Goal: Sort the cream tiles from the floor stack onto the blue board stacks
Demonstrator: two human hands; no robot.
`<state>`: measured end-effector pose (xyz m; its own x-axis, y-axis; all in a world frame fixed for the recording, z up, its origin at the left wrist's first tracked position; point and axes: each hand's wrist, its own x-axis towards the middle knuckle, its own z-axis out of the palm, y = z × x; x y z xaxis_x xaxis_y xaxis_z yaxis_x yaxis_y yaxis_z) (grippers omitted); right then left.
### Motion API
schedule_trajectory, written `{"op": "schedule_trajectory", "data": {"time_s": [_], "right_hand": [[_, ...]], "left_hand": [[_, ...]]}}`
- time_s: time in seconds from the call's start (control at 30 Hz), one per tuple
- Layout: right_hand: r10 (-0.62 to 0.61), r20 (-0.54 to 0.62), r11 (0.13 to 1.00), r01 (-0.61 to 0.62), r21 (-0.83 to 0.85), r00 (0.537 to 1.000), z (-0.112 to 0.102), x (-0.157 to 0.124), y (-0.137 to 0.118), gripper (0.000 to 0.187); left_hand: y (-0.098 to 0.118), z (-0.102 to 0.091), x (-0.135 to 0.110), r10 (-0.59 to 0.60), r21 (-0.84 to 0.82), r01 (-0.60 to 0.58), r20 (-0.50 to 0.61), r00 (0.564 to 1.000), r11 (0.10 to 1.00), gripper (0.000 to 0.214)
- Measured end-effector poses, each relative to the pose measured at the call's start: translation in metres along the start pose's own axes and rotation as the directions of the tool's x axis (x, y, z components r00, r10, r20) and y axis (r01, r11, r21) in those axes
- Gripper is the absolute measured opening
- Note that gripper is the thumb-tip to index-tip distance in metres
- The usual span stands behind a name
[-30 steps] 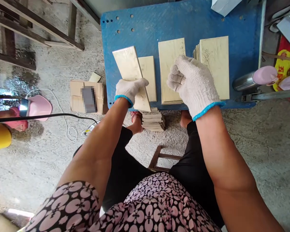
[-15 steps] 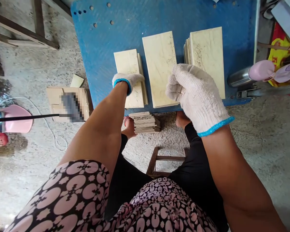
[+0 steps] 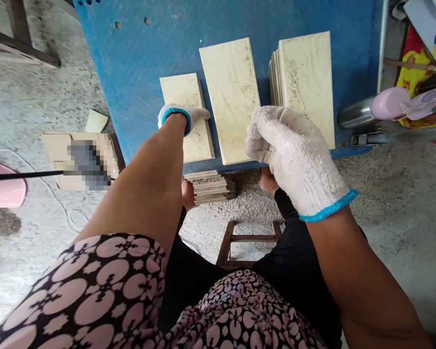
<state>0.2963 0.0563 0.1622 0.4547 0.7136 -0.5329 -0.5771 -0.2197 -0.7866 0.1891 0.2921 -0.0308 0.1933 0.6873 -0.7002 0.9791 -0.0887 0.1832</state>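
My left hand (image 3: 181, 116), in a white knit glove with a blue cuff, lies across the top cream tile (image 3: 198, 143) of the left stack. Its thumb reaches the tile's right edge and its other fingers are mostly hidden at the left edge. My right hand (image 3: 294, 157), gloved alike, is curled closed above the lower right corner of a larger cream tile (image 3: 228, 97) in the middle. Whatever its fingers may hold is hidden. Just beyond that hand, another stack of cream tiles (image 3: 308, 72) leans in overlapping layers.
All three piles rest on a blue table (image 3: 141, 58). Below its near edge is a stack of tiles (image 3: 210, 186) by my foot. A steel flask (image 3: 356, 114) with a pink top lies at the right. A cardboard box (image 3: 54, 145) and a wooden stool frame (image 3: 227, 242) are on the floor.
The left stack's top tile has shifted right under my left hand and now nearly covers the tile beneath it. My right hand stays curled by the middle tile. The whole view has shifted slightly.
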Motion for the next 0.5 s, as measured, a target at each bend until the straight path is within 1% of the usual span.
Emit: {"op": "schedule_trajectory", "data": {"time_s": [0.1,0.2,0.3,0.43,0.5], "right_hand": [[0.031,0.001,0.999,-0.031,-0.034,1.0,0.002,-0.001,0.0,0.023],[-0.023,0.023,0.999,0.024,-0.034,0.999,0.003,0.0,0.002,0.025],[-0.022,0.016,0.999,0.022,-0.023,1.0,0.005,0.003,0.005,0.027],[0.016,-0.01,1.0,-0.016,-0.016,1.0,0.007,0.009,0.009,0.025],[0.014,-0.007,1.0,-0.014,-0.019,1.0,0.008,0.01,0.01,0.023]], "left_hand": [[0.003,-0.002,-0.005,0.021,0.142,-0.027,0.041,0.999,0.99,0.083],[0.002,-0.002,-0.009,-0.032,0.155,0.029,0.015,0.999,0.988,0.092],[-0.002,0.001,-0.01,-0.092,0.085,0.095,-0.033,0.995,0.992,0.098],[-0.007,0.006,-0.014,-0.173,-0.082,0.163,-0.139,0.975,0.983,0.096],[-0.009,0.007,-0.02,-0.196,-0.131,0.174,-0.181,0.964,0.976,0.095]]}}
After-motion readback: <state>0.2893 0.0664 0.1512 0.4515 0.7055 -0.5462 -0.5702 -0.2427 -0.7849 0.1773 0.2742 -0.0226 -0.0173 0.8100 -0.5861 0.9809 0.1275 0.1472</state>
